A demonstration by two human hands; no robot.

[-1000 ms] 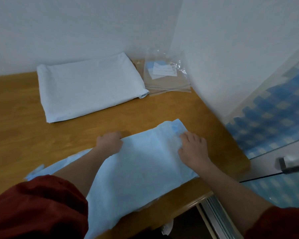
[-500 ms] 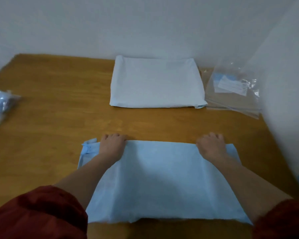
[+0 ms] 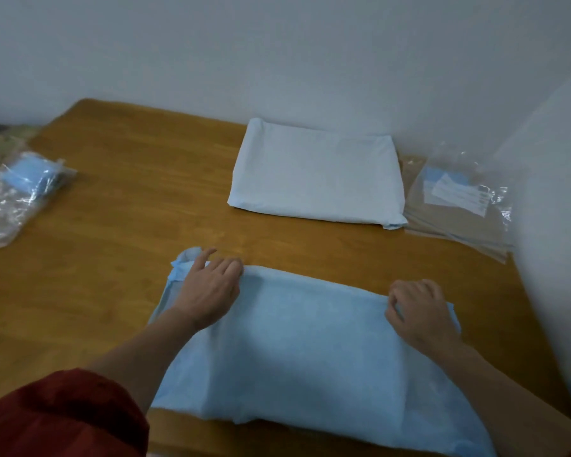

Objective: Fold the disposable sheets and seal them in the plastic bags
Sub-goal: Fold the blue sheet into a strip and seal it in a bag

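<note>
A light blue disposable sheet (image 3: 304, 351), partly folded, lies on the wooden table (image 3: 119, 245) close to me. My left hand (image 3: 208, 285) rests flat on its far left corner with the fingers spread. My right hand (image 3: 419, 311) curls its fingers over the sheet's far right edge and pinches the fabric. A stack of empty clear plastic bags (image 3: 459, 202) with a white label lies at the far right by the wall.
A folded white sheet (image 3: 317, 179) lies at the back of the table. A sealed plastic bag holding a blue sheet (image 3: 20, 192) sits at the left edge. White walls close off the back and the right side.
The view has swung left, bringing the bagged sheet on the left into sight. My left hand's fingers have spread, and my right hand's fingers have curled onto the sheet's far edge.
</note>
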